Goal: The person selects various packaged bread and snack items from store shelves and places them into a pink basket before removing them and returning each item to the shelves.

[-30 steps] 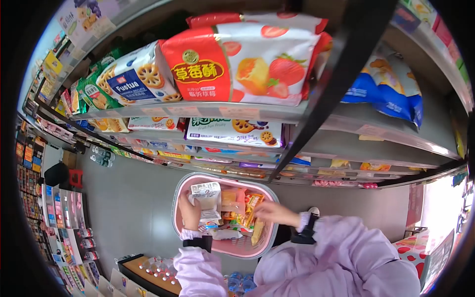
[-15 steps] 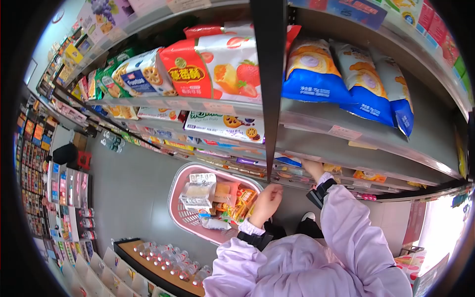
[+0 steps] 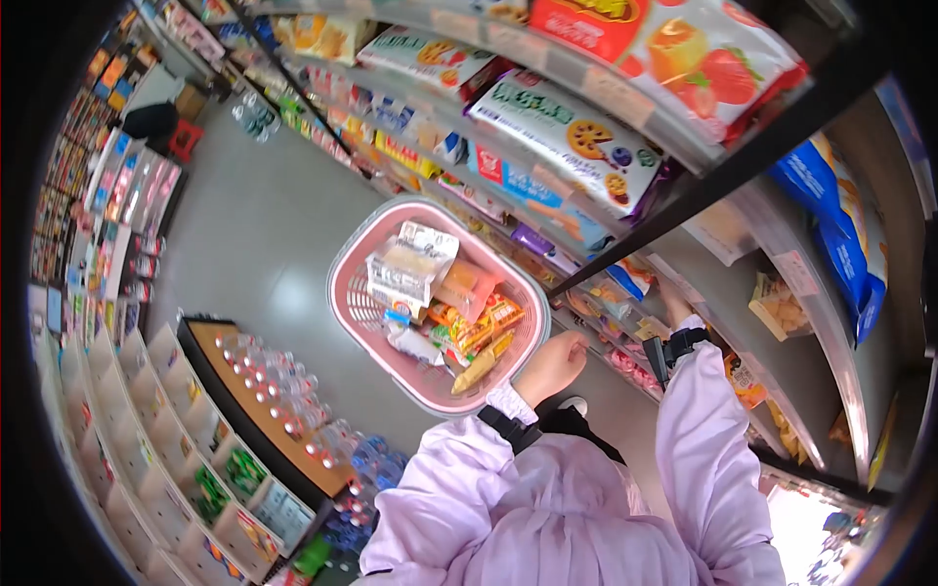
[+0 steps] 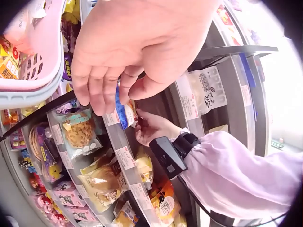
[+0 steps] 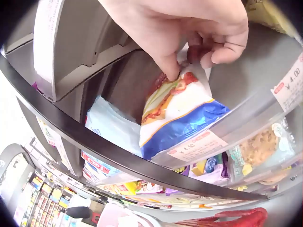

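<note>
A blue-and-white bag (image 5: 182,116) is pinched at its top by the thumb and curled fingers of the right hand (image 5: 189,28), and its base is seen behind the clear front edge of a shelf (image 5: 255,61), to the right of the pink basket (image 3: 354,244) in the head view. A price label (image 5: 198,144) reading 4.50 is fixed below the bag. Nothing is held by the left hand (image 3: 555,363), which is open, its fingers relaxed and slightly bent, just beside the basket's rim on the shelf side; whether the rim is touched by the wrist cannot be told. Inside the basket are seen a clear-and-white package (image 3: 415,264), an orange packet (image 3: 498,317) and a white pouch (image 3: 412,342). Plastic bottles (image 3: 283,386) are lined up to the lower left of the basket.
</note>
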`<action>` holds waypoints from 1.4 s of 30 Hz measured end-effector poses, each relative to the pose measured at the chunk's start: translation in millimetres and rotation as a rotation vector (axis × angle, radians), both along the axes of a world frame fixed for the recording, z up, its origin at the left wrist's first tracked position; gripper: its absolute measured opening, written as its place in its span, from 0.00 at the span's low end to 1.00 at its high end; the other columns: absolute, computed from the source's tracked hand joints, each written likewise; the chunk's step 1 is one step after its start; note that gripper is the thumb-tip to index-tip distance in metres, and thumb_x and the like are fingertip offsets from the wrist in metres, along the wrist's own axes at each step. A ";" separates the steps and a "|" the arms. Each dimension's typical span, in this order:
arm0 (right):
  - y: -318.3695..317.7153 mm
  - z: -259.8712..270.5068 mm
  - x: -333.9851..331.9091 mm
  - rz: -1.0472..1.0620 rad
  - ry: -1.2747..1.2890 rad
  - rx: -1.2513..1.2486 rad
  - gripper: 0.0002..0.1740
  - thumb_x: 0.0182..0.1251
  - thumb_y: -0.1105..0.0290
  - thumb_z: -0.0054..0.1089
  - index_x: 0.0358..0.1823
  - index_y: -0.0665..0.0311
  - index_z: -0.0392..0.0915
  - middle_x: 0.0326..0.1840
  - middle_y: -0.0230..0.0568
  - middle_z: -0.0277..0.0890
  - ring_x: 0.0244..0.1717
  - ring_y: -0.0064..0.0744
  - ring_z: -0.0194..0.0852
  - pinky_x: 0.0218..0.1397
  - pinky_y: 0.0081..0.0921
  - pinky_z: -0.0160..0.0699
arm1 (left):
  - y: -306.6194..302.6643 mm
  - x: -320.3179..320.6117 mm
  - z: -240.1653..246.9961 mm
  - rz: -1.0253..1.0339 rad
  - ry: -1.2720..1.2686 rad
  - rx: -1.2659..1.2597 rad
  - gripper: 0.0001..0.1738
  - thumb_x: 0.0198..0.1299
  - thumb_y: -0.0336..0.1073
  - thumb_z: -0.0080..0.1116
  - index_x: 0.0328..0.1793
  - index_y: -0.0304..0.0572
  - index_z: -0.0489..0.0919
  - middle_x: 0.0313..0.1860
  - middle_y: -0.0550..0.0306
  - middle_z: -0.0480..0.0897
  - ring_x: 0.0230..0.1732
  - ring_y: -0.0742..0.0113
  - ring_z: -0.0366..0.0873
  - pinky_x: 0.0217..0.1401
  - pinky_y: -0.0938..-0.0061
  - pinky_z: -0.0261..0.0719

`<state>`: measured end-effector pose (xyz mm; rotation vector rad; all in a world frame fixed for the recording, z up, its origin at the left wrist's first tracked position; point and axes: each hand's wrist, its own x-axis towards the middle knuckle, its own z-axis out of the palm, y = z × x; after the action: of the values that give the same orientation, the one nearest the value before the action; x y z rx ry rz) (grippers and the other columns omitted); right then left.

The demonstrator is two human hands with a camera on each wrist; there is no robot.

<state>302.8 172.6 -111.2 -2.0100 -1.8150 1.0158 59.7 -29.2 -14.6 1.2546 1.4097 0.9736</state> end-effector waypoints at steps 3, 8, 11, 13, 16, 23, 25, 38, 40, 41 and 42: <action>-8.6 30.3 -21.1 -0.108 0.128 -0.132 0.21 0.59 0.49 0.51 0.42 0.60 0.72 0.31 0.33 0.68 0.29 0.28 0.62 0.31 0.26 0.61 | -4.3 2.1 -8.1 0.053 -0.005 0.020 0.10 0.52 0.30 0.49 0.40 0.35 0.74 0.30 0.46 0.79 0.32 0.54 0.77 0.34 0.68 0.74; -29.4 74.6 -49.1 -0.120 0.235 -0.057 0.14 0.65 0.56 0.49 0.37 0.60 0.71 0.16 0.24 0.58 0.10 0.15 0.48 0.12 0.16 0.46 | -9.1 -2.5 -4.3 0.053 0.069 0.036 0.11 0.51 0.29 0.51 0.41 0.34 0.75 0.28 0.51 0.78 0.30 0.64 0.78 0.33 0.74 0.74; -24.0 60.2 -32.6 -0.091 0.314 -0.135 0.15 0.63 0.56 0.51 0.40 0.60 0.74 0.24 0.25 0.67 0.23 0.15 0.59 0.21 0.15 0.57 | -11.8 -4.3 -2.1 0.069 0.066 0.032 0.11 0.50 0.30 0.51 0.40 0.35 0.75 0.27 0.51 0.78 0.29 0.63 0.78 0.33 0.73 0.73; -25.3 59.6 -29.7 -0.112 0.399 -0.148 0.16 0.63 0.56 0.52 0.42 0.60 0.74 0.29 0.25 0.72 0.29 0.14 0.65 0.25 0.16 0.63 | -13.0 -3.5 -4.4 0.073 0.086 0.030 0.11 0.50 0.30 0.51 0.40 0.35 0.76 0.26 0.50 0.78 0.30 0.62 0.78 0.33 0.73 0.73; -36.8 75.3 -33.2 -0.195 0.587 -0.080 0.16 0.64 0.58 0.51 0.45 0.60 0.72 0.35 0.29 0.72 0.33 0.17 0.67 0.31 0.17 0.65 | -11.9 0.0 -7.5 0.085 0.080 0.031 0.10 0.50 0.29 0.51 0.39 0.35 0.76 0.26 0.50 0.77 0.29 0.62 0.77 0.32 0.73 0.73; -87.7 117.0 -15.6 -0.244 1.049 -0.168 0.09 0.65 0.69 0.47 0.42 0.66 0.70 0.44 0.36 0.71 0.47 0.25 0.69 0.49 0.24 0.69 | 9.8 36.1 -66.5 0.173 -0.353 -0.079 0.10 0.54 0.33 0.49 0.40 0.36 0.75 0.30 0.56 0.78 0.29 0.69 0.76 0.35 0.75 0.74; -103.5 121.9 -1.6 -0.217 1.032 -0.165 0.08 0.65 0.70 0.48 0.41 0.66 0.70 0.43 0.36 0.71 0.47 0.25 0.69 0.50 0.25 0.69 | 17.4 45.1 -63.3 0.165 -0.593 -0.192 0.12 0.57 0.37 0.49 0.43 0.37 0.74 0.35 0.57 0.78 0.31 0.70 0.75 0.36 0.76 0.75; -197.5 128.9 -35.4 0.204 0.732 -0.290 0.05 0.56 0.76 0.58 0.28 0.65 0.70 0.34 0.27 0.69 0.34 0.14 0.66 0.38 0.14 0.66 | -51.4 -11.0 -12.7 0.062 -1.228 -0.319 0.26 0.60 0.35 0.53 0.60 0.28 0.60 0.54 0.50 0.71 0.53 0.68 0.72 0.56 0.75 0.72; -204.1 136.6 -74.6 0.316 0.827 -0.404 0.10 0.55 0.78 0.60 0.34 0.64 0.67 0.34 0.28 0.68 0.38 0.16 0.68 0.40 0.15 0.69 | -70.1 -37.2 -12.4 0.159 -1.073 -0.252 0.27 0.60 0.34 0.52 0.62 0.29 0.59 0.55 0.51 0.71 0.54 0.68 0.71 0.57 0.75 0.71; -211.8 134.1 -96.3 0.286 0.863 -0.413 0.14 0.55 0.78 0.60 0.38 0.64 0.64 0.36 0.30 0.66 0.41 0.20 0.70 0.42 0.16 0.71 | -78.3 -50.7 -12.9 0.221 -1.068 -0.266 0.26 0.61 0.33 0.51 0.63 0.30 0.58 0.56 0.51 0.70 0.54 0.68 0.71 0.57 0.75 0.71; -219.0 130.3 -116.6 0.256 0.899 -0.423 0.18 0.55 0.79 0.60 0.42 0.63 0.61 0.38 0.32 0.65 0.43 0.23 0.71 0.43 0.18 0.73 | -86.2 -64.8 -14.1 0.283 -1.062 -0.280 0.26 0.61 0.33 0.50 0.63 0.32 0.58 0.56 0.51 0.70 0.55 0.68 0.71 0.57 0.75 0.70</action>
<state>186.2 -46.4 19.1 -1.1210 -1.4107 2.0799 -5.1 -115.5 -28.6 0.2028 0.8095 1.2960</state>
